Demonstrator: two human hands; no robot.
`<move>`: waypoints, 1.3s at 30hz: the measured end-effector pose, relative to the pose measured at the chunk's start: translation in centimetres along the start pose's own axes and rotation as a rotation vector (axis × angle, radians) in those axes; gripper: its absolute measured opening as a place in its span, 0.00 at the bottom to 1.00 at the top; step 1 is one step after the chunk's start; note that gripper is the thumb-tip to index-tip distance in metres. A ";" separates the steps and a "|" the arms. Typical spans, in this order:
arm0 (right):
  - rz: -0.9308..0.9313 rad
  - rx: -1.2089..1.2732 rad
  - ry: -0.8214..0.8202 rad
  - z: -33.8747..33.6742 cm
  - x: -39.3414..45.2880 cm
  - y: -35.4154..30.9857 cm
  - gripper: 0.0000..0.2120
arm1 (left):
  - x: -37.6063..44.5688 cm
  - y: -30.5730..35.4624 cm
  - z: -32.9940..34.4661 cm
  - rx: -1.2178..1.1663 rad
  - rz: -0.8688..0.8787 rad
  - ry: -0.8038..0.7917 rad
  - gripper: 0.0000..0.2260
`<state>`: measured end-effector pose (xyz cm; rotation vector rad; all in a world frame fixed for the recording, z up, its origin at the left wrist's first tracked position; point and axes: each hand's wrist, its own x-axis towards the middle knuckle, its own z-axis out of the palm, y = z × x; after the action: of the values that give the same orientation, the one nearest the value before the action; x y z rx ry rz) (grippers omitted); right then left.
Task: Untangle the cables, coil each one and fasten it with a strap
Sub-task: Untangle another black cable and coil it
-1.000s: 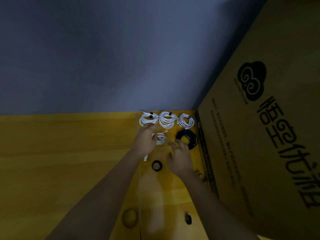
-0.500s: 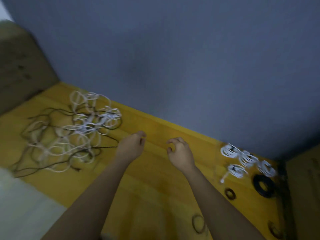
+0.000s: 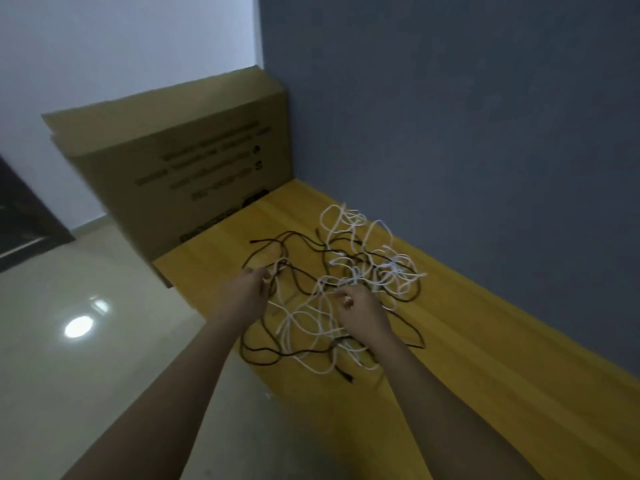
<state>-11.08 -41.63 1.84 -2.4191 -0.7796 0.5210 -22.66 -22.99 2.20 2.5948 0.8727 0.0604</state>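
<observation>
Both my hands are down in the tangle of cables (image 3: 341, 282), which lies on the yellow wooden board (image 3: 485, 358) along the foot of the grey wall (image 3: 467, 116).

My left hand (image 3: 247, 292) sits at the left edge of the heap with its fingers curled in — the fingertips close round a white cable (image 3: 277, 271) where it loops up beside a black cable (image 3: 266, 249). Whether the black strand is caught in the same grip I cannot tell; the two cross right at my fingertips.

My right hand (image 3: 362, 311) is over the middle of the tangle, knuckles up, fingers bent inward. It pinches white strands near its thumb side, and more white loops run beneath the palm and out past the wrist.

The white loops pile thickest toward the wall, while black cable trails out to the left and in front of my forearms, where a dark plug end (image 3: 348, 377) lies on the board.

A large cardboard box (image 3: 187, 168) stands at the board's far end — its printed side faces me. The pale tiled floor (image 3: 86, 341) lies to my left.
</observation>
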 end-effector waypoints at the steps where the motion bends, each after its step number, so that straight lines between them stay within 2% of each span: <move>1: -0.010 -0.004 -0.017 1.1 1.2 -1.1 0.10 | 0.6 -1.8 -0.4 0.007 -0.017 -0.001 0.12; 10: -0.026 -0.089 -0.078 8.2 15.2 -8.6 0.10 | 11.3 -13.3 -3.5 0.047 -0.028 -0.054 0.14; 16: -0.092 -0.209 -0.147 14.1 29.9 -11.7 0.17 | 21.7 -19.5 -5.7 0.164 0.009 -0.130 0.14; 18: -0.048 -0.377 -0.236 16.4 34.2 -11.6 0.23 | 25.0 -21.1 -6.0 0.199 0.040 -0.149 0.14; 20: 0.070 -0.509 -0.314 17.9 36.4 -10.7 0.25 | 27.8 -21.8 -6.0 0.198 0.055 -0.191 0.15; 25: 0.197 -0.628 -0.236 20.0 36.3 -8.3 0.17 | 32.9 -20.8 -4.8 0.211 0.153 -0.331 0.15; 27: 0.175 -0.522 -0.207 20.0 35.7 -8.3 0.14 | 34.5 -19.4 -4.1 0.216 0.217 -0.406 0.15; 30: 0.194 -0.157 -0.052 18.3 34.6 -10.7 0.08 | 36.1 -16.5 -3.4 0.128 0.370 -0.522 0.17; 32: 0.193 0.032 0.076 16.3 34.0 -12.7 0.07 | 36.9 -14.3 -3.3 0.093 0.489 -0.648 0.19; 34: 0.194 0.187 0.268 14.0 33.2 -14.4 0.06 | 37.8 -12.2 -4.0 0.076 0.563 -0.734 0.14; 36: 0.195 0.297 0.405 11.7 32.4 -15.3 0.04 | 38.8 -9.9 -5.4 0.015 0.623 -0.712 0.06; 39: 0.265 0.438 0.453 8.6 31.4 -15.2 0.01 | 40.7 -7.1 -8.7 -0.083 0.667 -0.590 0.09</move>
<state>2.04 -8.40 -1.74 -2.1127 -0.1324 0.1949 4.56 9.24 3.99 2.4845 -0.2021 -0.4468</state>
